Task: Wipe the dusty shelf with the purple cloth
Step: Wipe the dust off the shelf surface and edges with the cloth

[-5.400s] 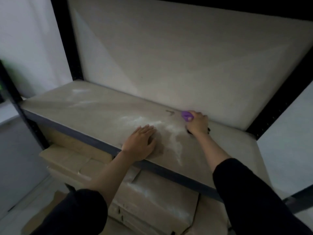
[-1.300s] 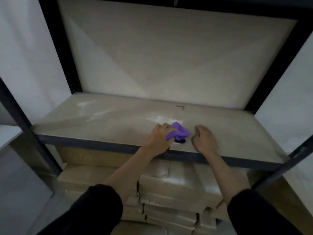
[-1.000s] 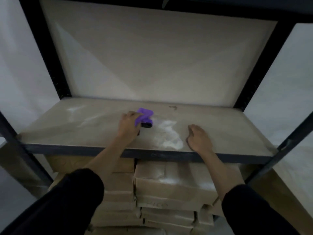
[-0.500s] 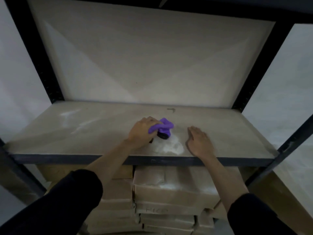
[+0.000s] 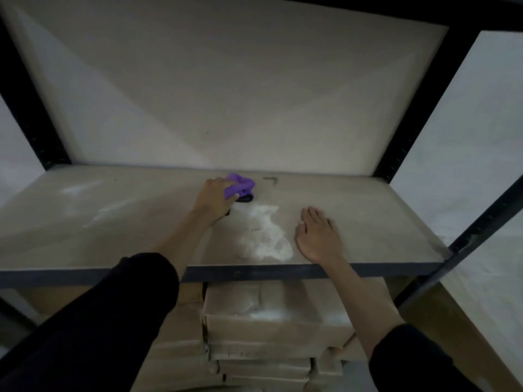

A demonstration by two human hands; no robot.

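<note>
The shelf board (image 5: 368,210) is pale brown and dusty, with a dark front edge. My left hand (image 5: 213,198) is shut on the bunched purple cloth (image 5: 239,185) and presses it on the board near the back middle. A white dust patch (image 5: 264,234) lies just in front of the cloth, running toward the front edge. To the right of that patch my right hand (image 5: 318,236) rests flat on the board, fingers together, holding nothing. Fainter dust streaks (image 5: 93,202) mark the board's left part.
Black metal uprights (image 5: 418,120) frame the shelf at back left and right, and another upright (image 5: 464,241) stands at the front right corner. A pale back panel (image 5: 226,94) closes the rear. Stacked brown cardboard boxes (image 5: 268,321) fill the level below.
My left hand has pushed the cloth from the dust patch toward the back of the shelf. My right hand has stayed flat on the board, and the view has shifted slightly.
</note>
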